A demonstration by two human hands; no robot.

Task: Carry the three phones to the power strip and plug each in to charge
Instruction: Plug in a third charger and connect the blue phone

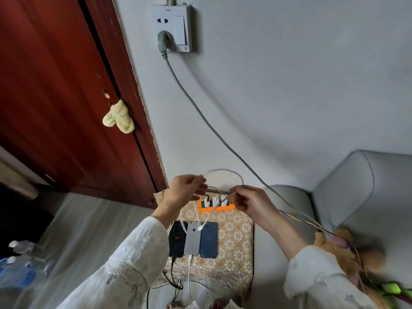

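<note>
My left hand [186, 188] and right hand [250, 202] each pinch the white charging cable [225, 171] in curled fingers, holding it looped above the orange power strip [216, 207]. Three phones lie side by side on the bench [238, 241]: black phone [177, 244], silver phone [193, 238], blue phone [209, 239]. The cable's free plug [200, 228] hangs over the silver phone.

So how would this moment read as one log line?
hands: hold white cable | blue phone: unplugged | black, silver phones: cabled
</note>
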